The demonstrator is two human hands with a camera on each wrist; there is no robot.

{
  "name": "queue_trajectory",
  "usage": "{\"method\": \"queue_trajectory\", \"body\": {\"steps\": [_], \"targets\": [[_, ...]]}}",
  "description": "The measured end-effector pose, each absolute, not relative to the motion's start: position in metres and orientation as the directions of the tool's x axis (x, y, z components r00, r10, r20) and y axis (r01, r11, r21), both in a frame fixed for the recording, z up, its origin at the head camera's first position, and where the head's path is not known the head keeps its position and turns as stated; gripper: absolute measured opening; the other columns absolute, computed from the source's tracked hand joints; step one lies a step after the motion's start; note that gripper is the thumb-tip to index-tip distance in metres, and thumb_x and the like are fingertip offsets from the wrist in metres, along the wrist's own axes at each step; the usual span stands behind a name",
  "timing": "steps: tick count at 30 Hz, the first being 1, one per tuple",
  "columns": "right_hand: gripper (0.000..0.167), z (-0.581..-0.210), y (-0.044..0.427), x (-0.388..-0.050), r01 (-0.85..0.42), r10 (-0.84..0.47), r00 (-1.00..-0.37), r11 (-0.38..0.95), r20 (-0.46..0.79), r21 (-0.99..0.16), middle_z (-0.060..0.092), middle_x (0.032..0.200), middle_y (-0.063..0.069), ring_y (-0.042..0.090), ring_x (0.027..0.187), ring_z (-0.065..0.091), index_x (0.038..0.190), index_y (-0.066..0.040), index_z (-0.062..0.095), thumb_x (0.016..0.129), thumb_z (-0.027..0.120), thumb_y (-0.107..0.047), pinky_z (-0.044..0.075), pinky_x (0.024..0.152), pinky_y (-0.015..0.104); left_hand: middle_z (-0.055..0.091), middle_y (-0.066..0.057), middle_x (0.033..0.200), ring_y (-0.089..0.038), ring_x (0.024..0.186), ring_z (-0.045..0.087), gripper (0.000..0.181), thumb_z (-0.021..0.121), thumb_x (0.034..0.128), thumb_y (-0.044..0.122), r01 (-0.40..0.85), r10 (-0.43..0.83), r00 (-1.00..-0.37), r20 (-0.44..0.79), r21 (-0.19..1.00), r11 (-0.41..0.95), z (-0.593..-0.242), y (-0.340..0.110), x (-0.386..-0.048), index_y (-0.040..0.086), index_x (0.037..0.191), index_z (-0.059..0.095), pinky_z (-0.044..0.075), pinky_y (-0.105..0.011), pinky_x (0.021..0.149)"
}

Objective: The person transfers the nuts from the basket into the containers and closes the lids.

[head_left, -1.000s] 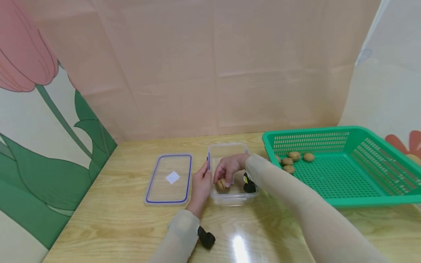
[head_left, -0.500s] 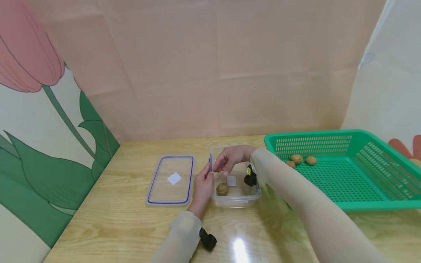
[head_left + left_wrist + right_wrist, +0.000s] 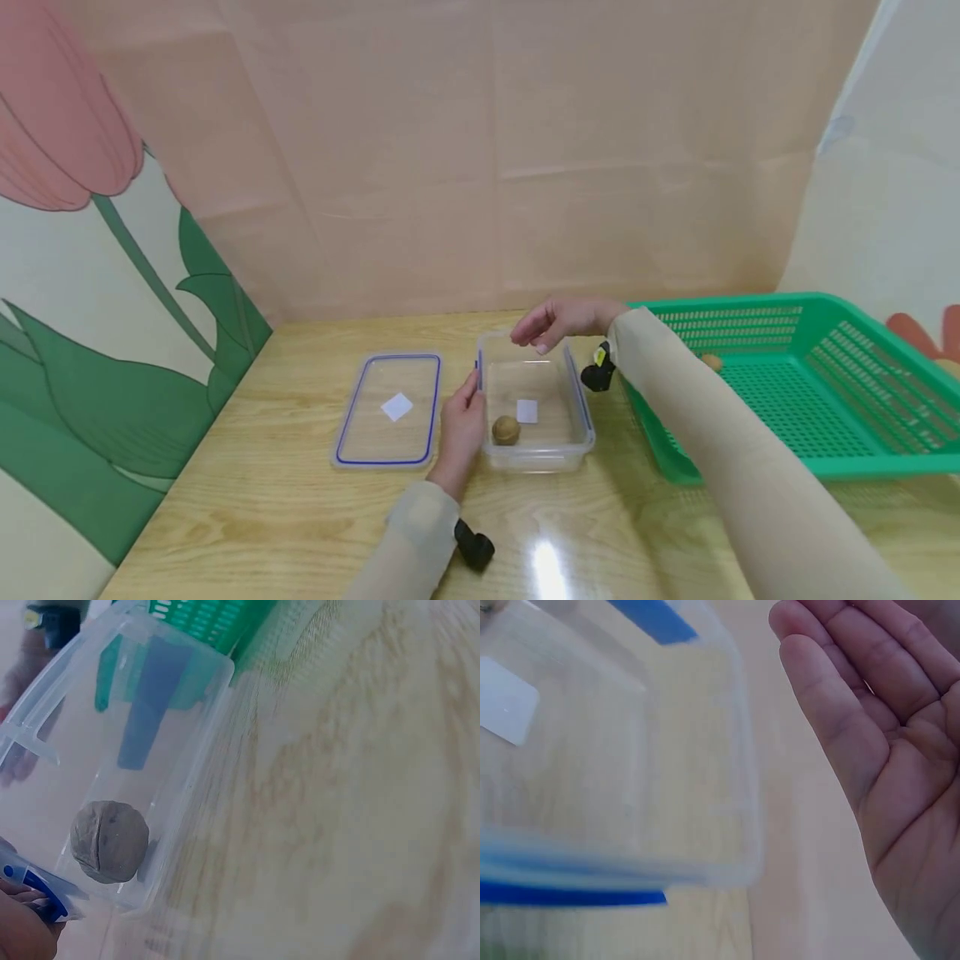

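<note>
The right hand (image 3: 564, 321) lifts from the box (image 3: 542, 457), grip loose; a bump could shift it if the left hand (image 3: 461, 423), grip unclear, slips.

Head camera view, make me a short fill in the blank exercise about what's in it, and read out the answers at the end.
1. Exactly ____ walnut lies in the clear container.
2. The hand touching the container's side is the person's ____ hand.
3. The right hand is holding ____.
4. The plastic basket is ____ in colour.

Missing words: one; left; nothing; green.
</note>
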State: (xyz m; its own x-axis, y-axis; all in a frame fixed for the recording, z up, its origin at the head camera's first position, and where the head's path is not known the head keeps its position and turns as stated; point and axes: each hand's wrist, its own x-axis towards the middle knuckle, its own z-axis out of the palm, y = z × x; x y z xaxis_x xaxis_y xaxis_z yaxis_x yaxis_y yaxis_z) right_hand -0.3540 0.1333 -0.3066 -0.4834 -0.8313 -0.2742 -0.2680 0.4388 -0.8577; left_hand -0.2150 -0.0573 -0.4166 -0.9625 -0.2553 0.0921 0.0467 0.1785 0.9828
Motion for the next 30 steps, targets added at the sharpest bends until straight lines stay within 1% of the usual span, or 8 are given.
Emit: {"method": "queue_trajectory", "body": {"steps": [5, 11, 15, 19, 21, 25, 28, 30], "targets": [[0.056, -0.300, 0.160, -0.356, -0.251, -0.809, -0.546, 0.407, -0.219, -0.878, 0.053, 0.130, 0.021, 0.030, 0.120, 0.050, 0.127, 0.006, 0.050, 0.080, 0.071, -0.014, 0.047, 0.097, 0.032, 0.048, -0.011, 0.135, -0.028, 0.128, 0.042, 0.041, 0.048, 0.0901, 0.005, 0.058, -0.259, -0.960, 0.102, 0.983, 0.173, -0.418, -0.057, -0.214, 0.007, 0.131, 0.050, 0.034, -0.039, 0.107], [0.043, -0.294, 0.192, -0.356, -0.212, -0.809, -0.565, 0.331, -0.161, -0.919, 0.062, 0.119, -0.004, 0.013, 0.114, 0.055, 0.125, 0.002, 0.054, 0.085, 0.064, -0.007, 0.047, 0.094, 0.023, 0.048, -0.011, 0.136, -0.028, 0.128, 0.041, 0.041, 0.048, 0.0902, 0.006, 0.058, -0.255, -0.961, 0.104, 0.982, 0.180, -0.418, -0.059, -0.214, 0.007, 0.131, 0.050, 0.034, -0.040, 0.107], [0.036, -0.293, 0.213, -0.356, -0.196, -0.822, -0.558, 0.267, -0.117, -0.944, 0.063, 0.115, -0.012, 0.006, 0.111, 0.056, 0.122, -0.009, 0.060, 0.087, 0.057, 0.001, 0.046, 0.093, 0.019, 0.047, -0.010, 0.136, -0.028, 0.128, 0.041, 0.041, 0.048, 0.0904, 0.006, 0.060, -0.256, -0.961, 0.105, 0.982, 0.179, -0.418, -0.060, -0.213, 0.007, 0.131, 0.050, 0.033, -0.040, 0.107], [0.036, -0.292, 0.231, -0.352, -0.201, -0.783, -0.609, 0.304, -0.125, -0.931, 0.063, 0.114, -0.014, 0.004, 0.110, 0.056, 0.122, -0.011, 0.060, 0.087, 0.058, -0.001, 0.045, 0.092, 0.016, 0.048, -0.010, 0.135, -0.028, 0.128, 0.042, 0.040, 0.048, 0.0903, 0.005, 0.072, -0.261, -0.958, 0.119, 0.981, 0.182, -0.417, -0.060, -0.211, 0.007, 0.131, 0.050, 0.033, -0.040, 0.108], [0.038, -0.293, 0.240, -0.349, -0.205, -0.751, -0.646, 0.341, -0.135, -0.917, 0.063, 0.115, -0.014, 0.003, 0.110, 0.056, 0.126, -0.006, 0.057, 0.088, 0.059, -0.004, 0.044, 0.092, 0.015, 0.048, -0.010, 0.135, -0.028, 0.128, 0.041, 0.040, 0.049, 0.0903, 0.006, 0.071, -0.260, -0.958, 0.117, 0.981, 0.181, -0.417, -0.060, -0.211, 0.007, 0.131, 0.051, 0.033, -0.040, 0.108], [0.043, -0.296, 0.259, -0.342, -0.210, -0.695, -0.706, 0.389, -0.136, -0.897, 0.060, 0.124, -0.005, 0.005, 0.112, 0.055, 0.130, 0.002, 0.049, 0.089, 0.058, -0.006, 0.044, 0.091, 0.014, 0.047, -0.010, 0.136, -0.027, 0.128, 0.042, 0.041, 0.048, 0.0904, 0.007, 0.059, -0.255, -0.961, 0.105, 0.981, 0.183, -0.417, -0.060, -0.210, 0.008, 0.131, 0.050, 0.033, -0.040, 0.107], [0.043, -0.297, 0.273, -0.338, -0.208, -0.672, -0.730, 0.394, -0.126, -0.895, 0.058, 0.128, 0.001, 0.005, 0.112, 0.055, 0.131, 0.004, 0.046, 0.090, 0.056, -0.005, 0.043, 0.091, 0.013, 0.047, -0.009, 0.136, -0.027, 0.128, 0.041, 0.041, 0.048, 0.0905, 0.008, 0.049, -0.256, -0.962, 0.097, 0.981, 0.187, -0.416, -0.060, -0.210, 0.009, 0.131, 0.050, 0.033, -0.040, 0.107], [0.042, -0.299, 0.283, -0.336, -0.206, -0.660, -0.743, 0.387, -0.113, -0.899, 0.059, 0.126, -0.001, 0.003, 0.110, 0.056, 0.130, 0.004, 0.047, 0.090, 0.055, -0.005, 0.043, 0.090, 0.012, 0.047, -0.009, 0.136, -0.027, 0.128, 0.041, 0.041, 0.048, 0.0906, 0.008, 0.049, -0.257, -0.962, 0.096, 0.982, 0.184, -0.416, -0.060, -0.209, 0.009, 0.131, 0.050, 0.033, -0.040, 0.107]]}}
